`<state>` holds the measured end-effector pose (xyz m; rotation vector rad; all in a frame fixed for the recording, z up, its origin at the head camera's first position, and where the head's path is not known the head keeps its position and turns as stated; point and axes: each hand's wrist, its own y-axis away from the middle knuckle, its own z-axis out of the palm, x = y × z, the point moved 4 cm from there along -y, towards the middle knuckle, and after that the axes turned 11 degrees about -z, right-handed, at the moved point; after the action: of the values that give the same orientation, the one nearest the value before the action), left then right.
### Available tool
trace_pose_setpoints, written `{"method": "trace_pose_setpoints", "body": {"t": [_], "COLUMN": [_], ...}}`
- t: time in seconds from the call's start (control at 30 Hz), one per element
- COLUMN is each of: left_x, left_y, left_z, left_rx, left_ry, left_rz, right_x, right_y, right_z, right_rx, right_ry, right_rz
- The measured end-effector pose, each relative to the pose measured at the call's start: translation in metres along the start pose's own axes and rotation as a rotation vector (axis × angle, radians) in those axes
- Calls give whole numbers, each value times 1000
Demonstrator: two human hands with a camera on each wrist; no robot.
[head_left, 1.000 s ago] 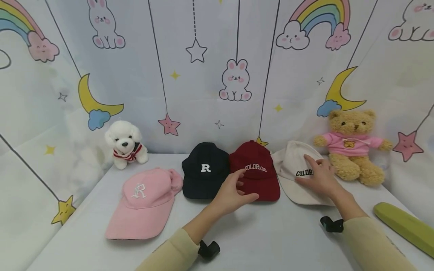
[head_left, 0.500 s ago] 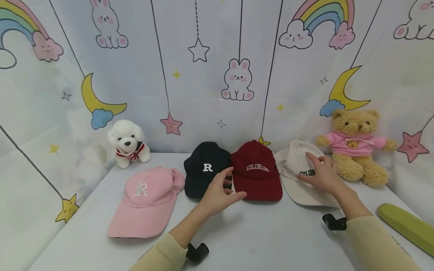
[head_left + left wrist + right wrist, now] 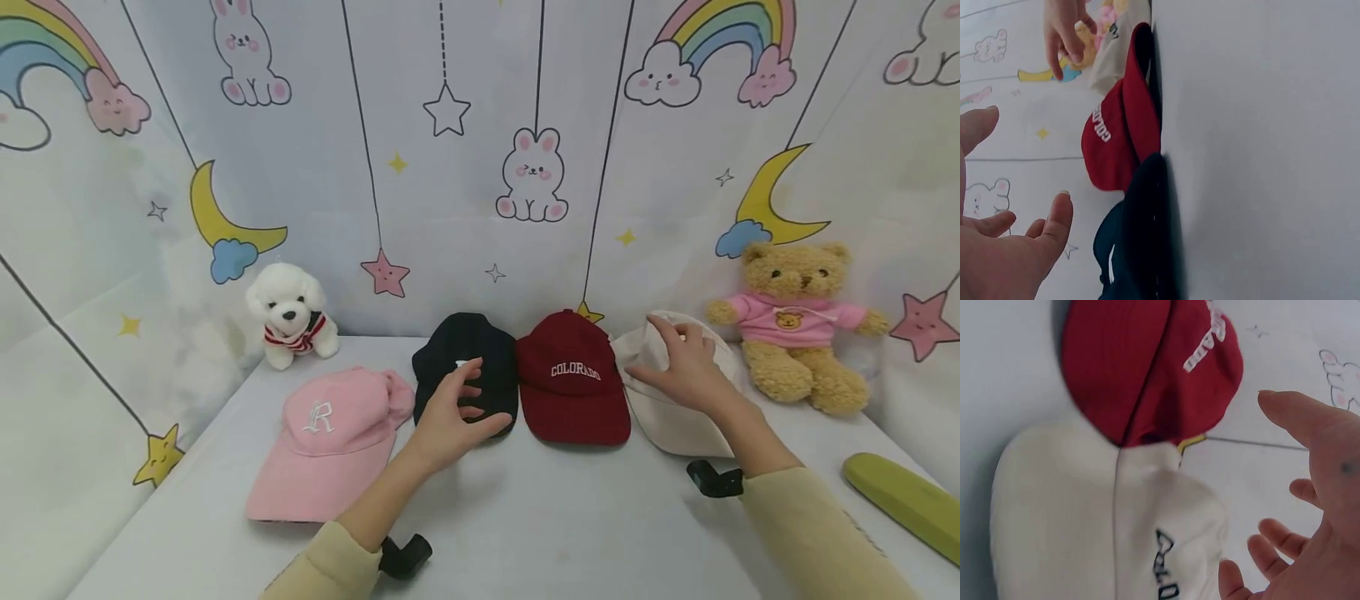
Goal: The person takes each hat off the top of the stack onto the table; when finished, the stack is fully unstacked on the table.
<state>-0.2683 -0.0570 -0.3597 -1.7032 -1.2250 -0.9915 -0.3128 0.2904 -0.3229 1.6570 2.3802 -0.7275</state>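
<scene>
Four caps is more than I count; several caps lie in a row on the white table. My left hand, fingers spread and loosely bent, hovers before the black cap and hides part of its letter. Beside that cap sits a red cap lettered COLORADO. My right hand is over the cream cap, thumb and fingers apart; in the right wrist view it holds nothing and a gap shows beside the cream cap. A pink cap lies at the left.
A white plush dog sits at the back left. At the back right sits a teddy bear in a pink top. A long green object lies at the right edge. A printed cloth hangs behind.
My left hand has moved left, from before the red cap to before the black cap. My right hand has shifted slightly left and up over the cream cap. The view has turned slightly left.
</scene>
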Motion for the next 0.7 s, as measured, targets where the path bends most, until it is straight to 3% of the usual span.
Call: {"method": "trace_pose_setpoints", "body": {"t": [0.27, 0.7], "left_x": [-2, -8], "left_y": [3, 16], "left_z": [-30, -79], "left_rx": [48, 113], "left_ry": [58, 35], "left_rz": [-20, -65], "right_x": [-32, -81], "right_y": [-16, -42], "right_z": [14, 37], "right_rx": [13, 54], "right_ry": [-94, -155], "right_rz": [-10, -111]}}
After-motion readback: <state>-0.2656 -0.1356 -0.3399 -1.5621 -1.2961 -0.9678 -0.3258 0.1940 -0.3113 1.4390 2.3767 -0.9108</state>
